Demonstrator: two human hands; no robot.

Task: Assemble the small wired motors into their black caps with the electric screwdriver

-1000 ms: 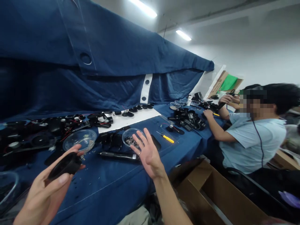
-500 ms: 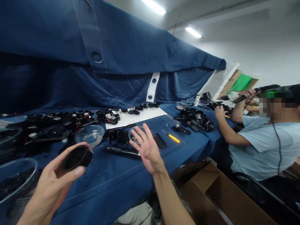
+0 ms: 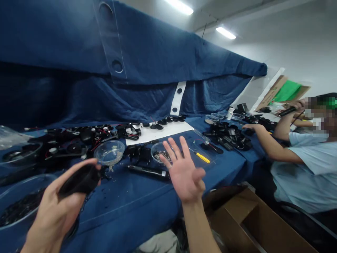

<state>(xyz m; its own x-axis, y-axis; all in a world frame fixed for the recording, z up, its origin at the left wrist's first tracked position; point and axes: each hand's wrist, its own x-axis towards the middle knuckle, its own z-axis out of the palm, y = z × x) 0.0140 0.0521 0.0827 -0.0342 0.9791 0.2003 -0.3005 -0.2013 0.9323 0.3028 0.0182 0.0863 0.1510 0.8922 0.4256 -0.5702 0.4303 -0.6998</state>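
Observation:
My left hand (image 3: 56, 200) is closed round a black plastic cup-shaped part (image 3: 79, 181), tilted so its side faces me. My right hand (image 3: 184, 172) is held up with the palm toward me and the fingers spread, holding nothing. Behind its fingers stands a clear bowl of small screws (image 3: 160, 155). A black pen-shaped electric screwdriver (image 3: 146, 171) lies on the blue cloth just left of the right hand. Beyond the left hand sits another clear bowl (image 3: 109, 151), with tiny metal bits spilled by its rim.
A large clear tub of black parts (image 3: 23, 207) stands at the left. Black parts with wires (image 3: 84, 137) crowd the back. A yellow-handled screwdriver (image 3: 202, 157) and a black heap (image 3: 229, 135) lie rightward. A co-worker (image 3: 302, 151) sits right, beside a cardboard box (image 3: 273, 221).
My left hand has turned the black part, so its opening no longer faces me. My right hand has moved right and shows more palm. The view has shifted left; the co-worker's near hand has lifted.

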